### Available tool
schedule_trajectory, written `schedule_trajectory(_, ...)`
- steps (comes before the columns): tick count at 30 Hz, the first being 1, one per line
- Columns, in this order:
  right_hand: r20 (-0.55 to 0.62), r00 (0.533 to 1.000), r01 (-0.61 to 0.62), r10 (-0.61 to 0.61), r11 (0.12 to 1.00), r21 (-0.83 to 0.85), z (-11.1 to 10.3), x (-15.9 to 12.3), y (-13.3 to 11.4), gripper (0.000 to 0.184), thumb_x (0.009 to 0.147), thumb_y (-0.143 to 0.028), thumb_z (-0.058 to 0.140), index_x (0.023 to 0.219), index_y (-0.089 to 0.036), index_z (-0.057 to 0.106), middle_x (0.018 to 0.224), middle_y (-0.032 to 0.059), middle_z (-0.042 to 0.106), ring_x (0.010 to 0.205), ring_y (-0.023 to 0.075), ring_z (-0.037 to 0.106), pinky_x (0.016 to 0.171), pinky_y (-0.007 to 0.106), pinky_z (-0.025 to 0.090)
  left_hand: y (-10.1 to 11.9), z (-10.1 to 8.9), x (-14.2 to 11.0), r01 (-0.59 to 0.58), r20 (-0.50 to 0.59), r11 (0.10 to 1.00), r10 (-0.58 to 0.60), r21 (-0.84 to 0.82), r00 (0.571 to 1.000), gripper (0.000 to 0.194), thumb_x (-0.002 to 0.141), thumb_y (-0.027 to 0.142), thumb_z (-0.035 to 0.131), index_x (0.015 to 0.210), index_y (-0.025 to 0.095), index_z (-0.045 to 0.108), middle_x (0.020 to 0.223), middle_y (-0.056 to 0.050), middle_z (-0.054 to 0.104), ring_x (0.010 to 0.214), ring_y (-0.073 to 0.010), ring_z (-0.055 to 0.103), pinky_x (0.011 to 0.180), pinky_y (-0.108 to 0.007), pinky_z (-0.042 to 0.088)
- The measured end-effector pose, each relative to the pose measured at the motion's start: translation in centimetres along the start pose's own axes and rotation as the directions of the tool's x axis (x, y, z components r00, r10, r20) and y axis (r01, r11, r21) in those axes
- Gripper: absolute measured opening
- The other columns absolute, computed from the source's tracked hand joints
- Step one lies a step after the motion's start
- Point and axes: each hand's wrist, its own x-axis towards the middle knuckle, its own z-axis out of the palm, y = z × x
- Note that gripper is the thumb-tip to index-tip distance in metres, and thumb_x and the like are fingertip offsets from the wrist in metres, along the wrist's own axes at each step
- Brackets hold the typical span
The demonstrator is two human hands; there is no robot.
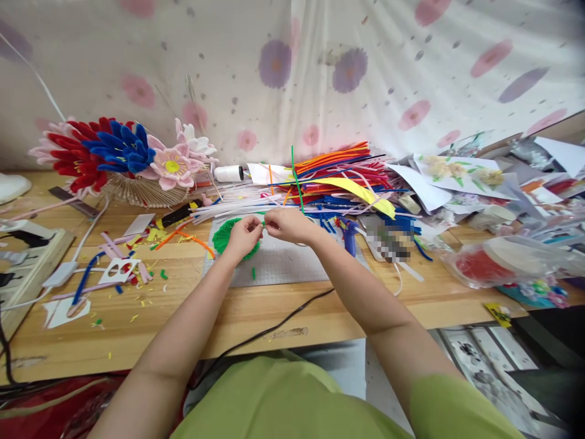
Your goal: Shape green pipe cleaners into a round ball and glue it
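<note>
My left hand [245, 236] and my right hand [287, 224] meet over the mat, fingertips pinched together on a green pipe cleaner [263, 224]. Only a short bit of it shows between the fingers. A long green stem [296, 174] rises behind my right hand; whether it is the same piece I cannot tell. Under and beside my left hand lies a round, fuzzy green piece [222, 236], partly covered by that hand. A small green offcut [253, 273] rests on the grey mat [283, 271] below my hands.
Bundles of coloured pipe cleaners [338, 158] lie at the back. Finished fuzzy flowers [123, 149] stand back left. A blue glue gun [350, 236] is right of the mat. Scraps [119, 268] litter the left; a black cable [278, 323] crosses the front. Plastic-wrapped items [498, 262] crowd the right.
</note>
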Motion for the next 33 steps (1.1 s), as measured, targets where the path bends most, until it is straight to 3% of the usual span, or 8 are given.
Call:
schedule_trajectory(6, 0.034, 0.999, 0.010, -0.008, 0.998, -0.058, -0.2, 0.6, 0.9, 0.021, 0.086, -0.021, 0.041, 0.090, -0.015, 0.060, 0.099, 0.0100, 0.062, 0.088, 0.0177, 0.054, 0.063, 0.025, 0.030, 0.6, -0.1, -0.1, -0.171, 0.090, 0.889, 0.147, 0.425, 0.985, 0.008, 0.068, 0.018, 0.049, 0.061, 0.018, 0.051, 0.053, 0.003, 0.052, 0.051, -0.0103, 0.043, 0.051, -0.023, 0.029)
schedule_trajectory(9, -0.020, 1.000, -0.023, 0.022, 0.999, -0.032, 0.3, 1.2, 1.8, 0.021, 0.088, -0.025, 0.040, 0.094, -0.015, 0.058, 0.101, 0.0089, 0.061, 0.090, 0.0178, 0.054, 0.064, 0.025, 0.032, 0.6, 0.4, -0.6, -0.209, 0.205, 0.888, 0.133, 0.410, 0.970, 0.007, 0.069, 0.020, 0.049, 0.063, 0.018, 0.053, 0.054, 0.003, 0.052, 0.051, -0.0099, 0.043, 0.051, -0.023, 0.030)
schedule_trajectory(12, -0.082, 0.991, -0.103, 0.108, 0.993, 0.065, 0.9, 1.5, 3.0, 0.022, 0.088, -0.027, 0.040, 0.092, -0.015, 0.057, 0.097, 0.0079, 0.061, 0.084, 0.0165, 0.054, 0.064, 0.024, 0.032, 0.1, 1.3, -1.1, -0.196, 0.327, 0.946, 0.106, 0.257, 0.939, 0.008, 0.069, 0.024, 0.051, 0.066, 0.017, 0.053, 0.054, 0.004, 0.052, 0.051, -0.0090, 0.043, 0.051, -0.021, 0.033)
schedule_trajectory(17, -0.070, 0.975, -0.165, 0.209, 0.903, 0.398, 1.8, 0.7, 4.4, 0.018, 0.083, -0.026, 0.046, 0.077, -0.015, 0.059, 0.073, 0.0017, 0.060, 0.068, 0.0112, 0.051, 0.060, 0.021, 0.034, -0.2, 1.8, -0.9, 0.030, 0.163, 1.000, -0.029, -0.003, 0.986, 0.012, 0.067, 0.028, 0.055, 0.064, 0.017, 0.050, 0.048, 0.005, 0.050, 0.040, -0.0066, 0.040, 0.042, -0.019, 0.032)
schedule_trajectory(20, 0.032, 0.979, -0.172, 0.203, 0.724, 0.668, 2.6, -0.2, 4.2, 0.027, 0.085, -0.034, 0.039, 0.080, -0.015, 0.058, 0.071, 0.0008, 0.058, 0.063, 0.0090, 0.051, 0.055, 0.019, 0.037, -0.1, 1.6, -0.2, 0.068, -0.001, 0.996, -0.068, -0.065, 0.998, 0.011, 0.067, 0.027, 0.056, 0.064, 0.017, 0.051, 0.048, 0.004, 0.052, 0.040, -0.0065, 0.041, 0.040, -0.018, 0.032)
schedule_trajectory(23, 0.087, 0.981, -0.170, 0.173, 0.560, 0.811, 3.3, -0.9, 3.6, 0.029, 0.082, -0.041, 0.042, 0.086, -0.016, 0.055, 0.075, 0.0012, 0.058, 0.060, 0.0081, 0.051, 0.050, 0.018, 0.040, -0.1, 1.6, 0.3, 0.069, -0.131, 0.995, -0.079, -0.077, 0.988, 0.010, 0.068, 0.025, 0.055, 0.064, 0.017, 0.051, 0.048, 0.004, 0.052, 0.041, -0.0067, 0.043, 0.039, -0.017, 0.032)
schedule_trajectory(28, 0.032, 0.942, -0.207, 0.334, 0.502, 0.840, 4.6, -0.7, 3.0, 0.028, 0.072, -0.038, 0.057, 0.091, -0.017, 0.053, 0.065, -0.0032, 0.051, 0.056, 0.0077, 0.048, 0.045, 0.018, 0.040, -0.3, 2.4, 0.4, 0.060, -0.156, 0.990, -0.079, -0.126, 0.985, 0.009, 0.068, 0.024, 0.056, 0.066, 0.017, 0.052, 0.051, 0.003, 0.054, 0.042, -0.0066, 0.045, 0.039, -0.017, 0.033)
schedule_trajectory(33, 0.004, 0.946, -0.154, 0.324, 0.441, 0.884, 5.5, -0.2, 3.2, 0.022, 0.071, -0.038, 0.057, 0.072, -0.017, 0.051, 0.063, -0.0040, 0.049, 0.054, 0.0058, 0.045, 0.044, 0.016, 0.038, -0.2, 2.9, 0.4, 0.065, -0.142, 0.982, -0.091, -0.178, 0.986, 0.009, 0.067, 0.024, 0.058, 0.066, 0.017, 0.052, 0.050, 0.004, 0.054, 0.041, -0.0064, 0.045, 0.038, -0.017, 0.032)
